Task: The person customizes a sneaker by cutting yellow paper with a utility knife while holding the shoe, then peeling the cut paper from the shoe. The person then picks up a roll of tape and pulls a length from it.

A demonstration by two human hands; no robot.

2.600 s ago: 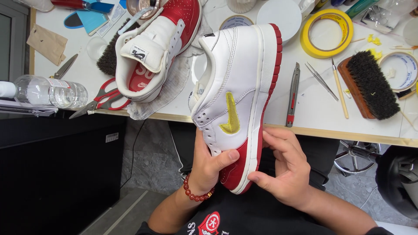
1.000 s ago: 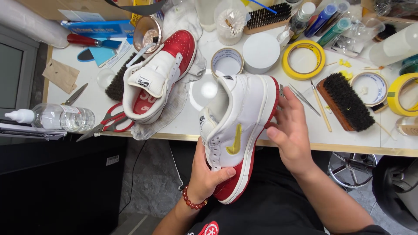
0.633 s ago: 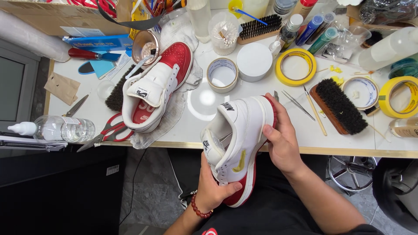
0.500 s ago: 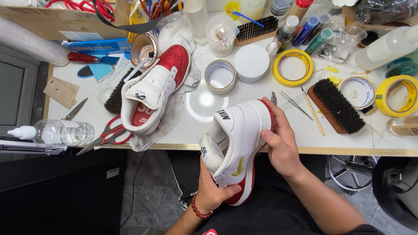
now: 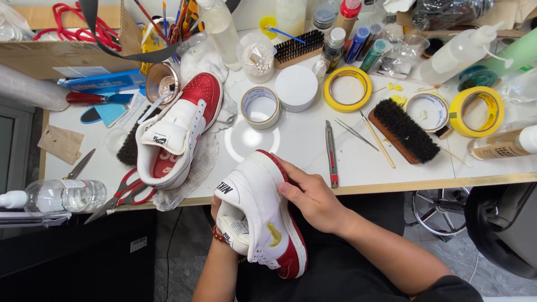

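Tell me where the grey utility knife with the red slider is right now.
In the head view the grey utility knife with the red slider lies lengthwise on the white table, right of centre, just beyond the right hand and left of the metal tweezers.

Open patch of table [image 5: 302, 137] at centre frame, just above the held shoe [image 5: 263, 215]. Hemmed in left by the second shoe [image 5: 179, 131], above by tape roll [image 5: 260, 106] and white lid [image 5: 296, 88], right by knife [image 5: 331, 154] and brush [image 5: 405, 130]. Upper frame crammed with bottles. Scissors [image 5: 126, 193] at lower left edge.
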